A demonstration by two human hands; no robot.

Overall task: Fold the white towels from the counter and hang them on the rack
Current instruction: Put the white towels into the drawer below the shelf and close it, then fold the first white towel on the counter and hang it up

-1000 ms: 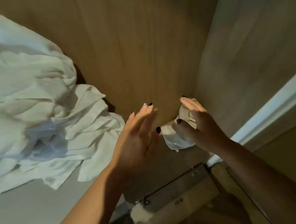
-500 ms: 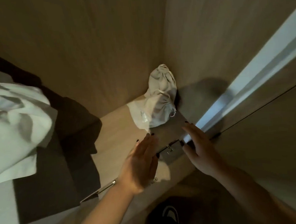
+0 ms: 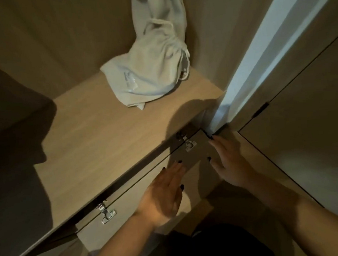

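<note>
My left hand (image 3: pixel 165 196) is out in front of me with the fingers straight and close together, palm turned inward, holding nothing; it hovers over the drop-down wooden door panel (image 3: pixel 129 208) that hangs from the front edge of the shelf (image 3: pixel 108 136). My right hand (image 3: pixel 229 163) is just to the right of it, also flat and empty, fingers extended and pointing away from me toward the corner where the shelf meets the white door frame (image 3: pixel 258 51). The two hands are near each other but apart, palms roughly facing one another. Whether either one touches the panel beneath it I cannot tell. Between them and slightly beyond sits a metal hinge (image 3: pixel 187 141) on the panel's top edge, in shadow; a second metal hinge (image 3: pixel 107 213) sits to the left of my left hand, nearer to me. Well beyond both hands, at the back right corner of the shelf, lies a pale cloth bag with a drawstring (image 3: pixel 156 68), slumped against the wooden back wall with its lower edge spread on the shelf; nothing touches it. To the right of my right hand stand flat cabinet doors (image 3: pixel 305 138) with a dark seam between them. A large shadow covers the shelf to the left of my left hand.
</note>
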